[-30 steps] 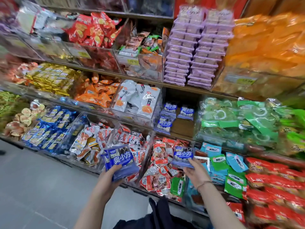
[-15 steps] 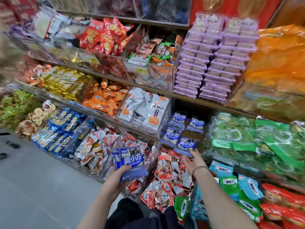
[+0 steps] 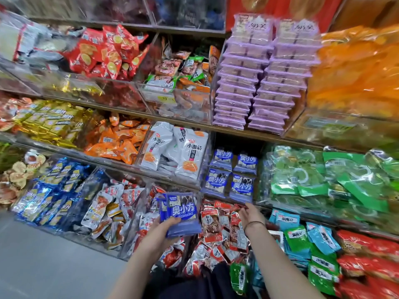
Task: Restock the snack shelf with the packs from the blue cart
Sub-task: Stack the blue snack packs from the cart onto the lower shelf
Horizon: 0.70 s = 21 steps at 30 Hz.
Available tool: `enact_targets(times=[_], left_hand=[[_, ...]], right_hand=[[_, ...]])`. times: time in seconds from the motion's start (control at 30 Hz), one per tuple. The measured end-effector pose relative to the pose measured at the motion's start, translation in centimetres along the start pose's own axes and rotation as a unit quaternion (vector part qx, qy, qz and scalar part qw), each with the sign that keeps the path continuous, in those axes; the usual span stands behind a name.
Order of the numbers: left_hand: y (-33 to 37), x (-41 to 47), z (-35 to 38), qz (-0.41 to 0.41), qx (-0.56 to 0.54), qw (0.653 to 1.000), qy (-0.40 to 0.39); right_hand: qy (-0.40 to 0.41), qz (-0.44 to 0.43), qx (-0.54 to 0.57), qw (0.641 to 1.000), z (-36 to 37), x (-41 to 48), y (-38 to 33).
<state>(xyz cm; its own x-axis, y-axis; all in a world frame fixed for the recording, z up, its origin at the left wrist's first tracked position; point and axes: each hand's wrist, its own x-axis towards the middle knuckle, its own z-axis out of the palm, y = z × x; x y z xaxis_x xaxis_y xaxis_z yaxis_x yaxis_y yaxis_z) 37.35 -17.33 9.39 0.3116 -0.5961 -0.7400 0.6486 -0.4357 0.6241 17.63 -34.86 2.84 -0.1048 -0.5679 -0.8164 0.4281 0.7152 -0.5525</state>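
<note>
A stack of flat blue plastic snack packs with white lettering (image 3: 180, 212) is gripped from below by the left hand (image 3: 160, 233), with the thumb laid across the top pack's lower edge. The stack is held in front of the lower bins, left of and below the snack shelf's (image 3: 248, 134) middle compartment, where four matching blue packs (image 3: 232, 175) are laid out in two rows. The right hand (image 3: 250, 214) is held empty with its fingers relaxed, just below that compartment and above a heap of small red-and-white sachets (image 3: 218, 225). A thin dark band (image 3: 254, 223) is worn on the right wrist.
</note>
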Motion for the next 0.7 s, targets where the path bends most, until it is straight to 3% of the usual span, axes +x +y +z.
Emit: enact_targets(times=[0.1, 0.23, 0.33, 0.4, 0.5, 0.6, 0.7], left_hand=[[0.5, 0.5, 0.7, -0.012, -0.002, 1.000, -0.013], [0.7, 1.6, 2.3, -0.026, 0.011, 0.999, -0.034], [0.4, 1.9, 3.7, -0.023, 0.064, 0.996, -0.057], [0.4, 2.1, 4.2, -0.023, 0.081, 0.993, -0.077], [0.7, 2.3, 4.2, -0.028, 0.087, 0.992, -0.086], [0.6, 2.9, 3.5, -0.047, 0.060, 0.995, -0.061], [1.0, 3.5, 2.3, -0.058, 0.017, 0.998, -0.028]], right_hand=[[-0.071, -0.012, -0.133, 0.989, -0.1, -2.2, 0.7], [-0.291, 0.005, -0.314, 0.904, -0.2, -6.2, 1.3], [-0.356, -0.006, -0.359, 0.863, 0.0, -7.8, 1.9], [-0.329, -0.045, -0.359, 0.872, 0.0, -8.0, 2.3], [-0.301, -0.006, -0.224, 0.927, -0.5, -7.5, 2.7], [-0.244, 0.019, -0.102, 0.964, -1.1, -6.4, 2.3], [-0.172, -0.002, -0.068, 0.983, -0.8, -4.8, 1.3]])
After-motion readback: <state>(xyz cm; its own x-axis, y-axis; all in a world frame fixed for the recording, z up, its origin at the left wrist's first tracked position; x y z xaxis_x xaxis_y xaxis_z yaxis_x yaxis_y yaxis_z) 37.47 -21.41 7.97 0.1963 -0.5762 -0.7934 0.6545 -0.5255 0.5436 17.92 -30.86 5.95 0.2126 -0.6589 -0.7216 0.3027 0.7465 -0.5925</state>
